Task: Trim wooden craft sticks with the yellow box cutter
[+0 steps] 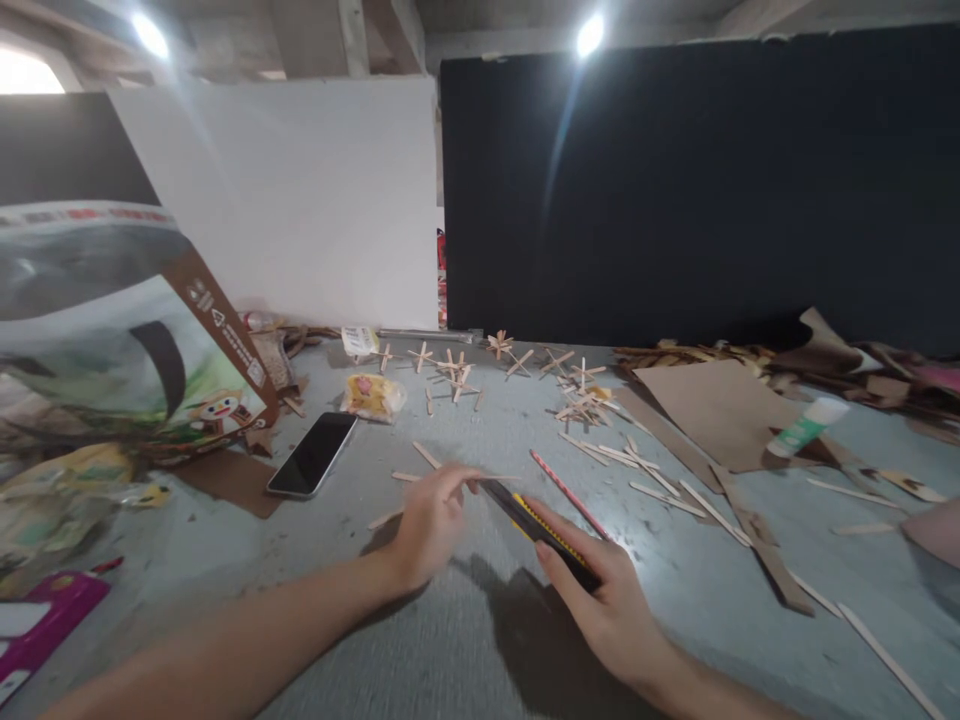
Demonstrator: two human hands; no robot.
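My right hand (600, 590) is closed around a black and yellow utility knife (551, 535), its tip pointing up and left. Pinched in my left hand (435, 520) is a thin wooden craft stick (496, 477), which sticks out to the right. The knife's tip meets or overlaps the stick near my left fingers; contact cannot be made out. Beyond my right hand lies a red patterned pencil (570, 495). Several short stick pieces (427, 455) lie just past my left hand.
Crossed-stick shapes (457, 375) stand at the back. Loose sticks (664, 500), brown cardboard (720, 410) and a glue stick (806, 427) lie to the right. A phone (313, 455), snack packet (373, 397) and large bag (112, 340) are on the left. Another person's hand (934, 530) shows at the right edge.
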